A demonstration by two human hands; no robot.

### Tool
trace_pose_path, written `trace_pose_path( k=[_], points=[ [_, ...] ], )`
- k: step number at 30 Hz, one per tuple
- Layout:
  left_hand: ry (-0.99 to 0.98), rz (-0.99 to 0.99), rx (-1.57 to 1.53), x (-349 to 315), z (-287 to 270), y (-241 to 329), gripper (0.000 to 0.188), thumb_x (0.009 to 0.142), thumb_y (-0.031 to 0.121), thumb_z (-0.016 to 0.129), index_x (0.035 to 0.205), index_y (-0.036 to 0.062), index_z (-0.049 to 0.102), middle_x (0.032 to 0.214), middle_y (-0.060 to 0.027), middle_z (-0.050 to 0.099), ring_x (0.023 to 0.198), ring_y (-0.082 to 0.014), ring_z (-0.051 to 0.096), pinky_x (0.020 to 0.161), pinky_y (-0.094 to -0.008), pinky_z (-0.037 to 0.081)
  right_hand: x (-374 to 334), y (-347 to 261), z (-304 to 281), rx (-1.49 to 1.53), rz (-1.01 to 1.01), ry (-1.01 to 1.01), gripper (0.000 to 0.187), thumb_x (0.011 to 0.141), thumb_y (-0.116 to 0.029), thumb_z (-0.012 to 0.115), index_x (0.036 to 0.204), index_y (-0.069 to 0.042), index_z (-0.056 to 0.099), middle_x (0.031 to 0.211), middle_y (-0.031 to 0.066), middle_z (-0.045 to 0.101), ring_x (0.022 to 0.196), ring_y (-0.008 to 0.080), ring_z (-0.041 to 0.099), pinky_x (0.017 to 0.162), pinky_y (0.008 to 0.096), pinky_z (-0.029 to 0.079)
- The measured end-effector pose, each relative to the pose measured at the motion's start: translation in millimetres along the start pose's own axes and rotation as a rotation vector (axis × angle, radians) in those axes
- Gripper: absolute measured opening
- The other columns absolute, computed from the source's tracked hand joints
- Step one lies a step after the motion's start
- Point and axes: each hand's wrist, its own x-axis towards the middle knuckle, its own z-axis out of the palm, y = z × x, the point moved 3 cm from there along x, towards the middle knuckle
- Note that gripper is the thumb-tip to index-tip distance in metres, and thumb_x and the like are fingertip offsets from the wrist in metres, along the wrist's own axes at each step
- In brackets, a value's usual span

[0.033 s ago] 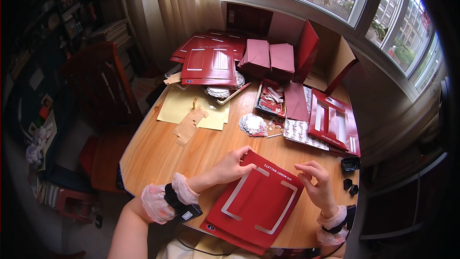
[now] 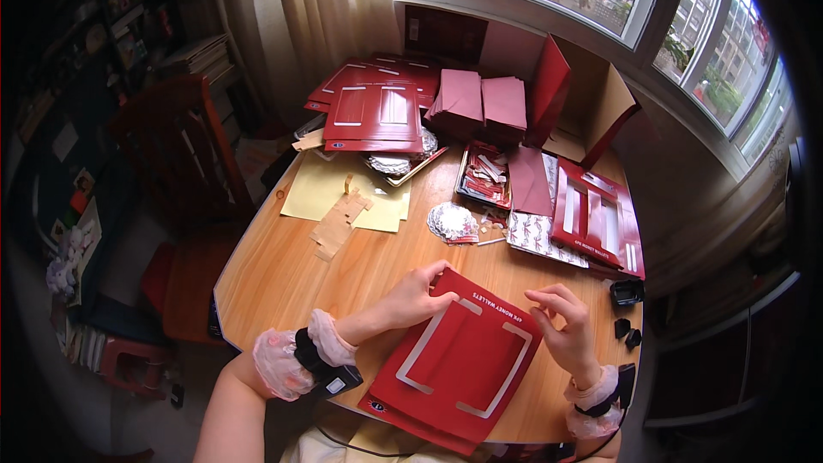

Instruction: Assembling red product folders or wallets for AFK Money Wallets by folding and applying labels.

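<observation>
A red printed cardboard sleeve (image 2: 467,347), with pale slotted frame lines, lies slanted over the near edge of the table. A second red layer shows beneath it at its lower left. My left hand (image 2: 420,295) pinches the far left corner between thumb and fingers. My right hand (image 2: 563,326) is by the far right corner, its fingers bent and apart from the thumb. The thumb is close to the sleeve's edge; whether it touches cannot be seen. Pink ruffled cuffs and black bands circle both wrists.
Stacked red sleeves (image 2: 374,116) and pink envelopes (image 2: 461,93) stand at the back, beside an open cardboard box (image 2: 591,111). Silvery round pieces (image 2: 452,221), a tray of red packets (image 2: 484,173) and yellow sheets (image 2: 321,193) lie mid-table. Small black parts (image 2: 627,293) sit at right.
My right hand has shifted very slightly to the left and up. My left hand and the red sleeve look unmoved.
</observation>
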Motion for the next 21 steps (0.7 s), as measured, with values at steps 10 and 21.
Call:
trace_pose_path(
  k=[10,21],
  points=[
    [0.046,0.013,0.098,2.5,2.5,12.2,0.023,0.084,0.010,0.067,0.101,-0.0008,0.057,0.086,-0.0120,0.068,0.079,-0.0170,0.066,0.069,-0.0311,0.052,46.5,-35.4,63.6,-0.328,-0.403,-0.072,0.043,0.076,-0.011,0.072,0.118,-0.009,0.062,0.096,0.0085,0.061,0.090,0.0266,0.059,0.080,0.0372,0.047],
    [-0.029,-0.066,-0.047,3.3,2.0,14.9,0.030,0.085,0.013,0.067,0.109,-0.0016,0.055,0.094,-0.0082,0.066,0.085,-0.0148,0.063,0.075,-0.0289,0.052,41.2,-28.9,68.7,-0.378,-0.382,-0.091,0.046,0.076,-0.009,0.070,0.121,-0.007,0.060,0.096,0.0081,0.060,0.087,0.0257,0.059,0.078,0.0361,0.046]
  ],
)
